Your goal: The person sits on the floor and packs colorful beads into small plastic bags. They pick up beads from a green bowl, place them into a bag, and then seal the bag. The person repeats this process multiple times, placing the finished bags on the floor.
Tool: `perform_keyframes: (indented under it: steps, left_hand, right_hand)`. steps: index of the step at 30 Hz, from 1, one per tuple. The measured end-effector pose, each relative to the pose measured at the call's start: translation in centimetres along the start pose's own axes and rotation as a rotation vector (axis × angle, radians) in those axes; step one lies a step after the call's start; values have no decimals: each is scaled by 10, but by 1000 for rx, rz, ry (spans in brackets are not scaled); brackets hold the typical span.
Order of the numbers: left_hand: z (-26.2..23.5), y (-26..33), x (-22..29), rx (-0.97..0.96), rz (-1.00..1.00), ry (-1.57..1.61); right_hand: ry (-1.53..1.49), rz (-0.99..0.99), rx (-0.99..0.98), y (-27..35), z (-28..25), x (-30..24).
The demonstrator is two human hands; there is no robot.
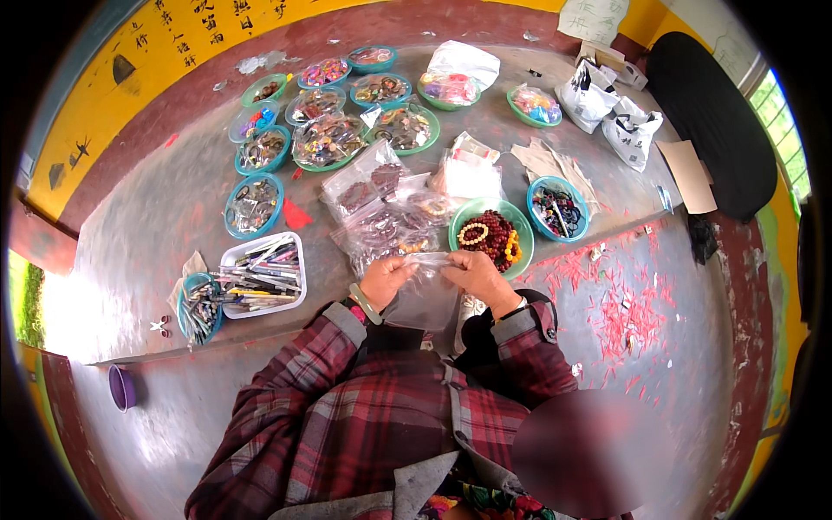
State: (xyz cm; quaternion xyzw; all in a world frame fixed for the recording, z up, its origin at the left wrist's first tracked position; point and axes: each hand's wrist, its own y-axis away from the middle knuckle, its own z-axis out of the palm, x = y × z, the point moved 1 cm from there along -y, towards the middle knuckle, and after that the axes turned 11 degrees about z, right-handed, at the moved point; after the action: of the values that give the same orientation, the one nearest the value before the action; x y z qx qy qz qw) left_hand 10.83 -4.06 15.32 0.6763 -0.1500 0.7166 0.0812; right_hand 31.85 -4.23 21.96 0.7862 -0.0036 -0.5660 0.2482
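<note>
Left hand (386,284) and right hand (482,281) each pinch the top edge of a clear plastic bag (419,305), hanging between them near the green bowl (465,211). Looks like bag-mouth work, opening or closing unclear from here; next move calls for even fingertip pressure.

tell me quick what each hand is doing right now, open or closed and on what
Left hand: closed, pinching the clear bag at its top edge.
Right hand: closed, pinching the same edge farther right.
</note>
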Motion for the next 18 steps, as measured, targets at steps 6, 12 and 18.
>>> perform_keyframes:
  steps: [6, 12, 18]
  left_hand:
    - [-6, 1, 16, 93, 72, 185]
    - [-15, 3, 28, 48, 128, 187]
    - [-12, 4, 25, 7, 89, 140]
  right_hand:
    - [-93, 63, 101, -3, -21, 12]
    - [-443, -49, 154, -8, -18, 10]
    - [-394, -120, 65, -11, -16, 18]
